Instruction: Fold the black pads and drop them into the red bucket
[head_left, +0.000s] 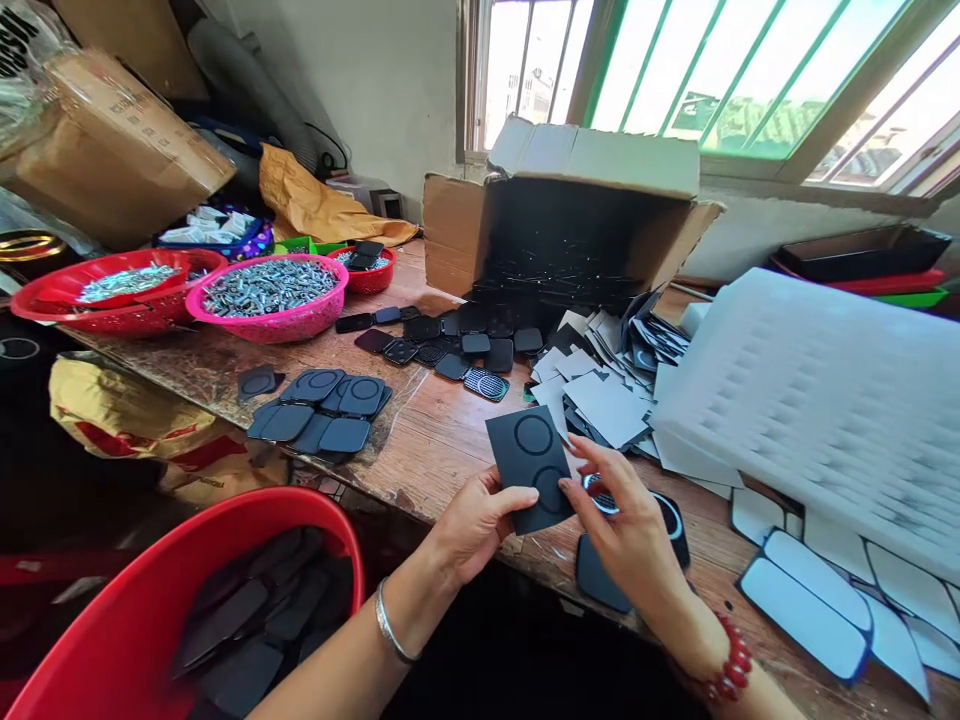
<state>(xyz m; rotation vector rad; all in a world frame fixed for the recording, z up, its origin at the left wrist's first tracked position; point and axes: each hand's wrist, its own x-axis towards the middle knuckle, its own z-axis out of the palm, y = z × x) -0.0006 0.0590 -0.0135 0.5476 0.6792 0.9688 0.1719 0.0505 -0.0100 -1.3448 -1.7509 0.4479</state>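
Note:
A dark rectangular sheet (525, 460) with two ring outlines is held up over the table's front edge. My left hand (480, 515) grips its lower left part, thumb on top and fingers underneath. At its right edge, the thumb and fingers of my right hand (619, 510) pinch the sheet near the lower ring. Partly behind my right hand lies a dark folding pad (596, 575), its panels showing light ring shapes. Left of my hands sits a pile of dark rounded-square pads (322, 405), some with ring marks.
An open cardboard box (454, 230) stands behind scattered dark pads (450, 340). Loose paper sheets (607, 400) pile up beside a white foam sheet (810, 400). A pink basket (270, 325) holds small metal parts. Below left, a red tub (300, 510) contains dark pads. White-faced pieces (810, 610) lie right.

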